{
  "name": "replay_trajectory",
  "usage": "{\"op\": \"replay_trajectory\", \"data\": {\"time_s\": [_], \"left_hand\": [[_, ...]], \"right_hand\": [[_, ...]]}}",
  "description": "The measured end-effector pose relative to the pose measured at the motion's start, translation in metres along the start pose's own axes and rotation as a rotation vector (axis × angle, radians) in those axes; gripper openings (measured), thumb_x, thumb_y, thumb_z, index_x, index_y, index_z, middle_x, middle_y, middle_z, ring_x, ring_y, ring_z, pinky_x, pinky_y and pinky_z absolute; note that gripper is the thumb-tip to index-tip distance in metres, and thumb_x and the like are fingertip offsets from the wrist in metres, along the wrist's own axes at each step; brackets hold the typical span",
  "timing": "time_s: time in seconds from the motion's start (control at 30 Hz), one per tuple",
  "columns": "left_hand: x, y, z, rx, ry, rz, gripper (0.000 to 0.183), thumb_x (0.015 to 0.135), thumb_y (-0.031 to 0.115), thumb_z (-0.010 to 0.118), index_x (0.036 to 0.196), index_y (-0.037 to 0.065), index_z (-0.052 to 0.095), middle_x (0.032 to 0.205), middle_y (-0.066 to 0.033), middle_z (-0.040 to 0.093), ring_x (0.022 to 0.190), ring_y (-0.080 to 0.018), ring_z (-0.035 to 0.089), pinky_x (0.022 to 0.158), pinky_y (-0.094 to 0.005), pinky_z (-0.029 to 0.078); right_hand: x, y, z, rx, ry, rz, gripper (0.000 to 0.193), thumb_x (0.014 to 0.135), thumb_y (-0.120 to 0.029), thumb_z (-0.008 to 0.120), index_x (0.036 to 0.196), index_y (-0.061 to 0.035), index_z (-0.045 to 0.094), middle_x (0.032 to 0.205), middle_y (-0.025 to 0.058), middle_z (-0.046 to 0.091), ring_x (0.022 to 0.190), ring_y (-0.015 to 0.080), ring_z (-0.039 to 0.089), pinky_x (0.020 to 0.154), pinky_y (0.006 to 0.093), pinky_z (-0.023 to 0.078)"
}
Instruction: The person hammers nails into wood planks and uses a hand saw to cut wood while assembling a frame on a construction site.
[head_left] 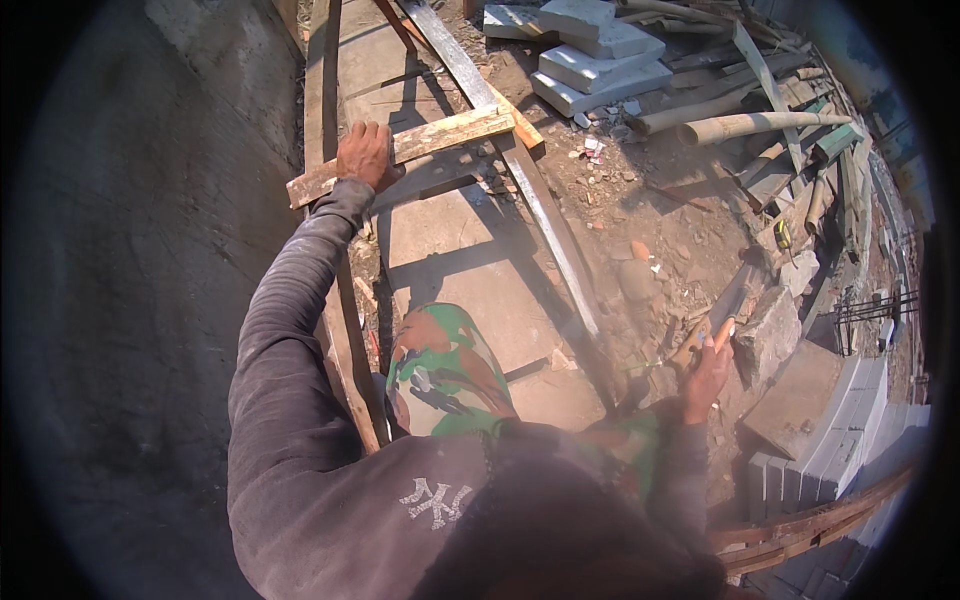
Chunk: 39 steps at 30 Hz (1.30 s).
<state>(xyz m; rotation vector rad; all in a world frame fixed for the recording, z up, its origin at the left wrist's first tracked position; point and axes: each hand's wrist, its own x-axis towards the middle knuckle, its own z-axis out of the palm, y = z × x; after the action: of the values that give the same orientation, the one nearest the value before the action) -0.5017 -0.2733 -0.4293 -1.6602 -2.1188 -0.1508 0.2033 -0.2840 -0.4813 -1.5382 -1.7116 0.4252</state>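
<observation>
Left hand (pixel 367 157) is gripping a wooden crosspiece (pixel 450 134) spanning two long timbers (pixel 542 212) — right hand (pixel 707 380) is clutching an orange-handled handsaw (pixel 733 294).

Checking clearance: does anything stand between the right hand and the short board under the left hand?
Nothing visible stands between the right hand and the right end of the short board; the long beam runs beneath that end.

Hard sunlight brightens the ground (pixel 595 215) right of the left hand (pixel 367 157), almost bleaching the white blocks (pixel 600 70) beyond. Crisp shadows cross the slabs (pixel 495 315) below that hand; the wall (pixel 170 250) to its left is dim. Haze softens detail left of the right hand (pixel 706 380); farther right, fisheye curvature bows edges.
</observation>
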Motion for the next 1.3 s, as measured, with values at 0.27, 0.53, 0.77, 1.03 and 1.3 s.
{"op": "replay_trajectory", "data": {"time_s": [0.27, 0.53, 0.77, 1.03, 1.3], "left_hand": [[0.020, 0.003, -0.008, -0.154, -0.030, -0.016, 0.067, 0.056, 0.039, 0.096, 0.106, 0.009, 0.063, 0.106, -0.0078, 0.059, 0.106, -0.0287, 0.058, 0.085, -0.0411, 0.055], [0.013, -0.006, -0.001, -0.158, 0.048, 0.022, 0.060, 0.058, 0.036, 0.092, 0.101, 0.008, 0.060, 0.103, -0.0094, 0.059, 0.103, -0.0296, 0.058, 0.083, -0.0427, 0.053], [0.022, -0.020, -0.002, -0.111, 0.014, 0.009, 0.062, 0.060, 0.039, 0.093, 0.103, 0.007, 0.062, 0.105, -0.0105, 0.061, 0.105, -0.0307, 0.061, 0.086, -0.0423, 0.056], [0.018, -0.017, -0.008, -0.121, 0.057, -0.027, 0.061, 0.060, 0.040, 0.091, 0.104, 0.009, 0.063, 0.106, -0.0098, 0.061, 0.107, -0.0298, 0.060, 0.089, -0.0422, 0.055], [0.017, -0.019, -0.006, -0.083, -0.006, -0.034, 0.063, 0.063, 0.044, 0.092, 0.106, 0.009, 0.064, 0.109, -0.0085, 0.062, 0.110, -0.0277, 0.059, 0.091, -0.0412, 0.055]], "right_hand": [[0.014, -0.222, 0.052, 0.406, -0.229, 0.165, 0.017, 0.110, -0.019, 0.055, 0.106, -0.0028, 0.057, 0.079, -0.0033, 0.047, 0.068, 0.0061, 0.042, 0.058, 0.0259, 0.036], [0.003, -0.232, 0.085, 0.236, -0.433, 0.062, 0.028, 0.105, -0.022, 0.055, 0.115, 0.0033, 0.062, 0.092, 0.0101, 0.062, 0.081, 0.0213, 0.058, 0.073, 0.0389, 0.047], [-0.046, -0.184, 0.128, 0.327, -0.469, 0.199, 0.028, 0.104, -0.023, 0.060, 0.090, 0.0010, 0.056, 0.073, 0.0063, 0.050, 0.069, 0.0150, 0.047, 0.062, 0.0378, 0.041], [-0.046, -0.181, 0.151, 0.411, -0.422, 0.100, 0.031, 0.104, -0.024, 0.060, 0.089, 0.0023, 0.057, 0.072, 0.0092, 0.053, 0.069, 0.0177, 0.049, 0.064, 0.0400, 0.042], [-0.042, -0.152, 0.197, 0.269, -0.516, 0.201, 0.039, 0.103, -0.031, 0.059, 0.091, 0.0067, 0.061, 0.075, 0.0211, 0.061, 0.070, 0.0291, 0.061, 0.067, 0.0469, 0.046]]}}
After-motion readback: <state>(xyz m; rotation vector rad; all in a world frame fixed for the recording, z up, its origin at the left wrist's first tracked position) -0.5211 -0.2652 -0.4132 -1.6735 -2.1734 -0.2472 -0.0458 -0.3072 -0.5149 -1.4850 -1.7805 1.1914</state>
